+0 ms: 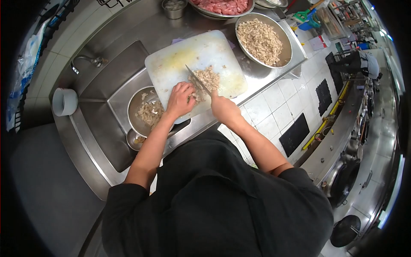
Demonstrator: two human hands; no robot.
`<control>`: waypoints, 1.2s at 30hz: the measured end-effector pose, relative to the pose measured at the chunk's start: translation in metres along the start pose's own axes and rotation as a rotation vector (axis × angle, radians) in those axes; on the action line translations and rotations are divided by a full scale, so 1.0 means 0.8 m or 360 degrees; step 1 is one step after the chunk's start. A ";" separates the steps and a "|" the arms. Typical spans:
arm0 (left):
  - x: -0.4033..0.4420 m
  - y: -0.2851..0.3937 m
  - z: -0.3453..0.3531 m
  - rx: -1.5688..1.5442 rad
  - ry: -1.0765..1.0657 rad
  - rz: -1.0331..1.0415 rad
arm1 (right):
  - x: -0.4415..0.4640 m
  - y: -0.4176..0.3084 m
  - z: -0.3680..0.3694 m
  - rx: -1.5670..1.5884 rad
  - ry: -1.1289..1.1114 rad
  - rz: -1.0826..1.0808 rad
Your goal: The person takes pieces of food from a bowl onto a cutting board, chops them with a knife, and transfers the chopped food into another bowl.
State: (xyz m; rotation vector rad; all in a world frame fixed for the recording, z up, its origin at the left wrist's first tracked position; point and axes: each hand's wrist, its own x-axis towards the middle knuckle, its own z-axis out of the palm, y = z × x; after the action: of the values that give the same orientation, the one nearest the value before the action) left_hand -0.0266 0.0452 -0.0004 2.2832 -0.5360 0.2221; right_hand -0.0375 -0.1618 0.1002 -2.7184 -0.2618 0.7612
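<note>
My right hand (224, 110) is closed round the handle of a kitchen knife (198, 80), whose blade points away from me to the left. Chopped pale-brown food (208, 78) lies along the blade on a white cutting board (165, 65). On the near side of the blade, my left hand (180, 98) rests with curled fingers against more pieces of this food; what lies right under the fingertips is partly hidden. A metal bowl (132, 112) with larger pieces of similar food stands left of my left hand, partly hidden by the forearm.
Beyond the board stand a large bowl of chopped food (259, 42), a bowl of raw pink meat (224, 6) and a small metal pot (174, 9). Left are a sink (113, 81), a tap (87, 62) and a white container (65, 102). Another person (357, 64) is far right.
</note>
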 end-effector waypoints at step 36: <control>0.010 -0.004 -0.001 -0.0115 -0.0052 0.0054 | 0.038 0.000 0.023 0.0314 0.0159 -0.0252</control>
State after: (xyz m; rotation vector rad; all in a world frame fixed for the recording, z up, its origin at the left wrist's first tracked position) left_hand -0.0182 0.0457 0.0005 2.2125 -0.5906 0.1796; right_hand -0.0217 -0.1501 0.0709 -2.5060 -0.3547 0.5732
